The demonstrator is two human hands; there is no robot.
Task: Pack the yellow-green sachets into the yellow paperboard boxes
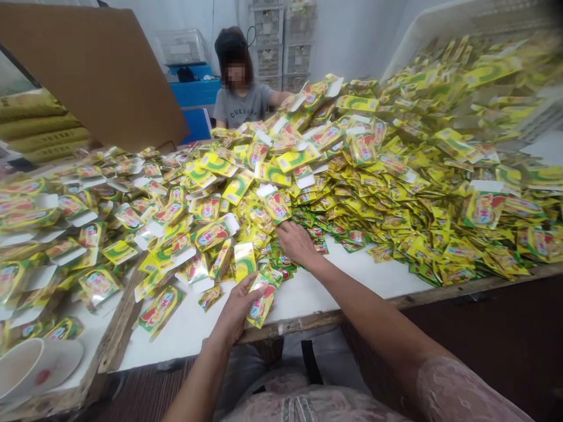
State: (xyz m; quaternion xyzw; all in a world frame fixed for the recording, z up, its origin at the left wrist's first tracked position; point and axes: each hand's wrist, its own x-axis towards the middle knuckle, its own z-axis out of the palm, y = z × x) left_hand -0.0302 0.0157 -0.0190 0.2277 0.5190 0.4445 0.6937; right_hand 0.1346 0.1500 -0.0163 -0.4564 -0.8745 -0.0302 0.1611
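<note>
In my left hand (237,308), near the table's front edge, is a small yellow-and-green carton (265,296) with a red fruit print, gripped between thumb and fingers. Just behind it stands another yellow carton (244,261) with its white flap up. My right hand (297,242) reaches into the foot of the heap, its fingers bent together among green sachets (312,220). Its fingertips are partly hidden, so what they pinch cannot be made out. A carton (275,204) with an open white flap lies right above those fingers.
Yellow sachets (422,223) are heaped to the right, below a tipped white crate (413,35) of cartons. Loose cartons (92,234) cover the left side, beside a wooden strip (118,319) and a white bowl (33,366). A co-worker (244,99) sits across the table, one arm at the heap.
</note>
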